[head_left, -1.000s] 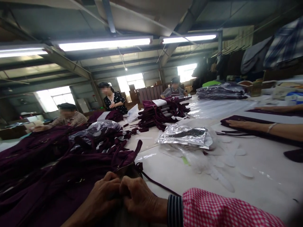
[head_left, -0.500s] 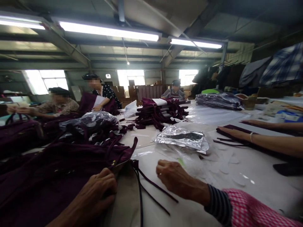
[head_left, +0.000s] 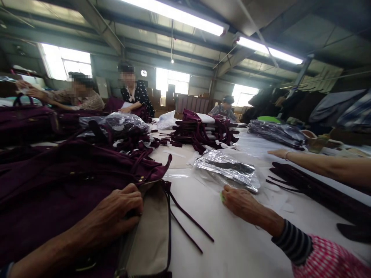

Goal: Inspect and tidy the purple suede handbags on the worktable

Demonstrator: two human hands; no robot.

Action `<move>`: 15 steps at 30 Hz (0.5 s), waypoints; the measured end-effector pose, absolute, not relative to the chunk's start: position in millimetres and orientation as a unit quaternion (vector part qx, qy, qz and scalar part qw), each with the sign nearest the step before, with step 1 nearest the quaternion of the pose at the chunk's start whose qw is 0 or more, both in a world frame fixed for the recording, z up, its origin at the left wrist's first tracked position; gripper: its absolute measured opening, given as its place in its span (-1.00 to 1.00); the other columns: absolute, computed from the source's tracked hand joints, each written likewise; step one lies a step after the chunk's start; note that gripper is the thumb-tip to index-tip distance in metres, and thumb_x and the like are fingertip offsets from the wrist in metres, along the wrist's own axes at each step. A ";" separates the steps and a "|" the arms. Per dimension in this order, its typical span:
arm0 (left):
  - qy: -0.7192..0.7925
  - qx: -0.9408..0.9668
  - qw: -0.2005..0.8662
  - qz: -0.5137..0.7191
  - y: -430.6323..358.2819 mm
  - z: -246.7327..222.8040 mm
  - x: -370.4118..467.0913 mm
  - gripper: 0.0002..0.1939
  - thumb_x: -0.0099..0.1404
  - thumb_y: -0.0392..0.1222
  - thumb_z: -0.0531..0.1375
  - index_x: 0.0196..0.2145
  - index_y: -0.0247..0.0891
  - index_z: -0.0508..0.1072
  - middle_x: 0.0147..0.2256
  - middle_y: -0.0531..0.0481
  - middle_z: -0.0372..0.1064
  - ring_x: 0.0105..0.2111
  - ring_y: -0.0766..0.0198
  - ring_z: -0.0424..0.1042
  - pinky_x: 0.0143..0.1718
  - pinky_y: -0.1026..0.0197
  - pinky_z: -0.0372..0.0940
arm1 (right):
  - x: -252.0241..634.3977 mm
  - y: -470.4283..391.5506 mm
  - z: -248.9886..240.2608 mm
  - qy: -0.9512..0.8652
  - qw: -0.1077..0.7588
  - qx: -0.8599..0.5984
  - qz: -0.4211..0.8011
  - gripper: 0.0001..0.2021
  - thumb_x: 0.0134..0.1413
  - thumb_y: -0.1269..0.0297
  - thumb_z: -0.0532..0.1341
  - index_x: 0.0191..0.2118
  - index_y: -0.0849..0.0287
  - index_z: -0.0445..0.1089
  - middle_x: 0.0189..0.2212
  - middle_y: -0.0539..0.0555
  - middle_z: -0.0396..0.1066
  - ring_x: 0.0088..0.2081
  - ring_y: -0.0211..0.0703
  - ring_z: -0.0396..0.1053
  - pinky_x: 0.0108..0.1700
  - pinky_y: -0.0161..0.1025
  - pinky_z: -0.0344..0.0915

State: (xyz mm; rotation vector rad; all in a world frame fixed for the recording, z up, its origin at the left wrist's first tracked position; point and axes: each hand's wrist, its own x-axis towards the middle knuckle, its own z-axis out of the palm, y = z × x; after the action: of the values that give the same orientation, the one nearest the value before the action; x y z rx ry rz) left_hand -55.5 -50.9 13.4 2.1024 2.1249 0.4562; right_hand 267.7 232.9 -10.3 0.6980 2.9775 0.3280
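Observation:
My left hand (head_left: 123, 206) is closed on the edge of a dark purple bag (head_left: 72, 181), beside its open zip and beige lining (head_left: 152, 227). Two thin purple straps (head_left: 188, 216) trail from the bag onto the white table (head_left: 220, 247). Out to the right, my right hand (head_left: 239, 200) has its fingers pressed together around a small green piece (head_left: 222, 196), just in front of a silvery plastic packet (head_left: 228, 168). Clear plastic lies between that hand and the packet.
A stack of purple bags (head_left: 205, 129) stands at mid-table, with plastic-wrapped goods (head_left: 124, 123) to its left and more (head_left: 275, 133) to its right. Another person's arm (head_left: 324, 164) reaches over a dark folded piece (head_left: 313, 183) at right. Several people sit or stand beyond.
My right hand has moved right and towards the silvery packet, onto the green piece. My left hand stays at the bag's edge. The other person's arm at right has lifted off the dark piece.

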 end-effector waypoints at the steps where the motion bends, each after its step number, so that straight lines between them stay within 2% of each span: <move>1: 0.705 0.693 0.064 0.140 -51.4 16.9 -53.6 -0.89 0.29 -0.31 0.16 -0.41 -0.21 0.35 -0.32 0.10 0.38 -0.19 0.22 0.30 -0.18 0.18 0.09 | 265.8 235.2 -10.2 0.970 0.034 0.213 0.109 -0.79 0.34 0.40 0.05 -0.27 0.23 0.41 -0.25 0.16 0.43 -0.41 -0.17 0.34 -0.40 -0.22 0.06; 8: 0.710 0.694 0.040 0.113 -58.8 30.8 -45.4 -0.82 0.36 -0.28 0.13 -0.44 -0.22 0.37 -0.31 0.07 0.40 -0.21 0.20 0.30 -0.15 0.16 0.09 | 262.5 239.8 -7.2 0.978 0.024 0.175 0.112 -0.79 0.25 0.49 0.07 -0.39 0.22 0.37 -0.35 0.09 0.41 -0.45 -0.22 0.28 -0.39 -0.22 0.04; 12: 0.701 0.705 0.040 0.101 -61.9 34.4 -41.4 -0.81 0.36 -0.30 0.14 -0.44 -0.22 0.39 -0.32 0.07 0.41 -0.23 0.21 0.30 -0.16 0.16 0.09 | 266.1 235.7 -11.8 0.972 0.003 0.213 0.103 -0.78 0.20 0.55 0.04 -0.37 0.23 0.38 -0.33 0.09 0.42 -0.48 -0.25 0.29 -0.44 -0.22 0.01; 15: 0.694 0.712 0.044 0.101 -62.5 34.4 -40.1 -0.80 0.39 -0.30 0.13 -0.42 -0.22 0.41 -0.31 0.06 0.41 -0.23 0.22 0.30 -0.15 0.17 0.09 | 268.2 233.7 -14.0 0.962 -0.016 0.255 0.100 -0.75 0.25 0.52 0.00 -0.33 0.23 0.40 -0.29 0.11 0.44 -0.46 -0.23 0.34 -0.45 -0.23 0.01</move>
State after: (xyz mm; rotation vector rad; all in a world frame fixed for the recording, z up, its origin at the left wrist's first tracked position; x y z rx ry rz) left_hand -40.1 -62.5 34.4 2.1749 2.1209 0.3100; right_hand 268.2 233.7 -14.0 0.8082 3.0522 0.3170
